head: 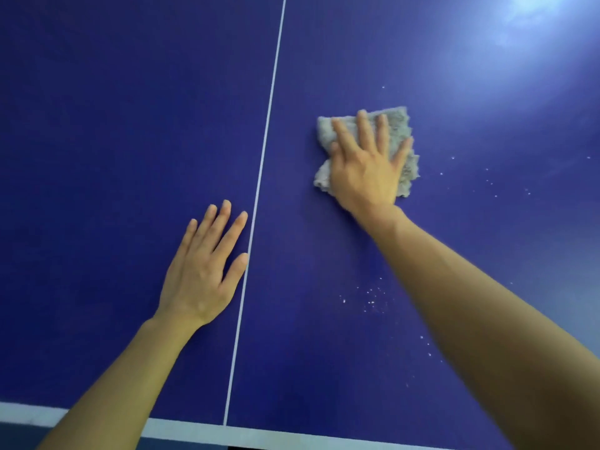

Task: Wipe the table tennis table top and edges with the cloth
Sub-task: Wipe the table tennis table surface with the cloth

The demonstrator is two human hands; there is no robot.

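Observation:
The blue table tennis table (113, 125) fills the view, split by a white centre line (264, 144). A folded grey cloth (402, 125) lies on the right half. My right hand (365, 167) presses flat on the cloth with fingers spread and straight, covering its middle. My left hand (203, 267) rests flat on the bare left half, fingers straight, thumb beside the centre line.
The white near edge (201, 430) of the table runs along the bottom of the view. White specks (373, 298) are scattered on the right half, below the cloth and to its right. A bright light reflection (532, 17) glares at the top right.

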